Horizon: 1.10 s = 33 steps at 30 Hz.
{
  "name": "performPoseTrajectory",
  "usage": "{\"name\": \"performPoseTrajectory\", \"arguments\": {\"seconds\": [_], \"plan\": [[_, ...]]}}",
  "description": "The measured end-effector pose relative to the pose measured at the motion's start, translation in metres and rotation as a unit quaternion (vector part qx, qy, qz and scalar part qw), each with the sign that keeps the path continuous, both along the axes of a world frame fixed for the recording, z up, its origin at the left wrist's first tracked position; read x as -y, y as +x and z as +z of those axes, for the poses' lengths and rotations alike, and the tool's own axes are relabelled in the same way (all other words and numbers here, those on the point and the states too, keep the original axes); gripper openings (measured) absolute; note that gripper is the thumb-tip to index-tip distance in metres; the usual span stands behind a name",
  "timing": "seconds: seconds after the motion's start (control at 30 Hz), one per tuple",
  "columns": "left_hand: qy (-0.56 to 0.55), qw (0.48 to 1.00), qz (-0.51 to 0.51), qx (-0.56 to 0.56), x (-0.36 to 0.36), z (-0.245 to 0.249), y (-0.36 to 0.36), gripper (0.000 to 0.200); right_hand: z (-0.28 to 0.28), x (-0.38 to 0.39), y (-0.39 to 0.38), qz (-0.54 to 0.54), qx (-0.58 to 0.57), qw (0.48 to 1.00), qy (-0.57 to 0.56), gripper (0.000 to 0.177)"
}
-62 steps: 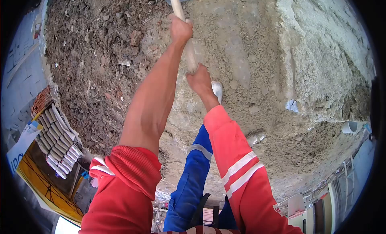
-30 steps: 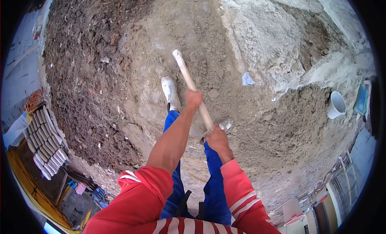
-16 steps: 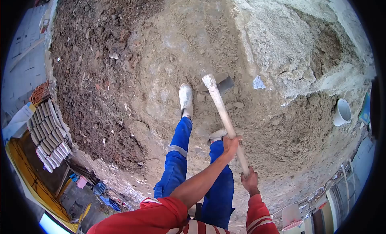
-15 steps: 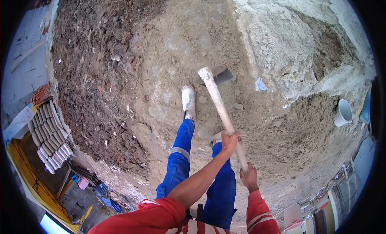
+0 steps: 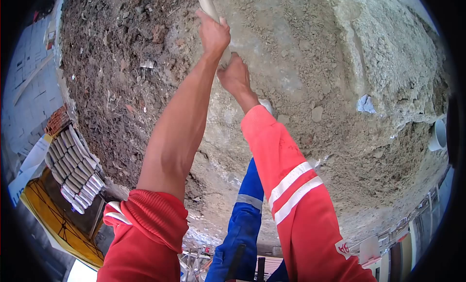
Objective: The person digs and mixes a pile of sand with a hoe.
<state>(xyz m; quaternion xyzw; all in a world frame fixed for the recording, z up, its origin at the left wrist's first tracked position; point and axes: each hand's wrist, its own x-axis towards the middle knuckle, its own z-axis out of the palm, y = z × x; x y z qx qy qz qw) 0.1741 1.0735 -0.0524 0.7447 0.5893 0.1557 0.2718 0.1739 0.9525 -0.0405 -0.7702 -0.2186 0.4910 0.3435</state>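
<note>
Both of my arms reach forward over bare soil, holding a hoe by its pale wooden handle [image 5: 208,4]. My left hand [image 5: 214,35] is wrapped around the handle near the top of the view. Below and to its right, my right hand [image 5: 235,74] is closed around the handle's lower end, most of which it hides. The hoe's head lies beyond the top edge of the view. Underneath is packed brown earth [image 5: 291,54], with looser dark soil [image 5: 116,88] to the left. A white boot [image 5: 266,105] shows partly behind my right sleeve.
A pale raised ledge [image 5: 393,54] runs along the right, with a crumpled light scrap [image 5: 365,104] near its foot. A white bucket [image 5: 438,135] stands at the far right. On the left are stacked filled bags [image 5: 74,165], bricks [image 5: 56,120] and a yellow tarp [image 5: 58,219].
Both hands have swung forward and up to the left with the hoe. Its head, low over the ground before, has left the view. My view has shifted slightly left.
</note>
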Motion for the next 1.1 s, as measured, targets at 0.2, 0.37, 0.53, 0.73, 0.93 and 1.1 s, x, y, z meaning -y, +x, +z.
{"name": "performPoseTrajectory", "arguments": {"seconds": [0.2,0.37,0.53,0.73,0.93,1.1], "plan": [[-0.131,0.985,0.081,-0.075,0.059,-0.011,-0.038,0.078,0.04,0.055,-0.011,0.095,-0.042,0.983,-0.153,0.043],[-0.26,0.958,0.115,-0.04,0.132,0.006,-0.041,0.062,0.088,0.128,-0.001,0.097,-0.023,0.972,-0.215,0.043],[-0.319,0.914,0.215,0.128,0.249,0.026,-0.017,0.041,0.12,0.261,0.018,0.123,0.01,0.948,-0.292,0.045],[-0.482,0.813,0.297,0.138,0.386,0.011,-0.004,0.019,0.137,0.426,0.004,0.099,0.054,0.932,-0.343,0.04],[-0.351,0.906,0.16,0.177,0.322,0.074,0.062,0.023,0.112,0.388,0.041,-0.016,0.044,0.982,-0.185,0.04],[-0.21,0.962,0.055,0.167,0.208,0.073,0.149,0.045,0.084,0.24,0.135,-0.025,0.057,0.996,-0.059,0.04]]}}
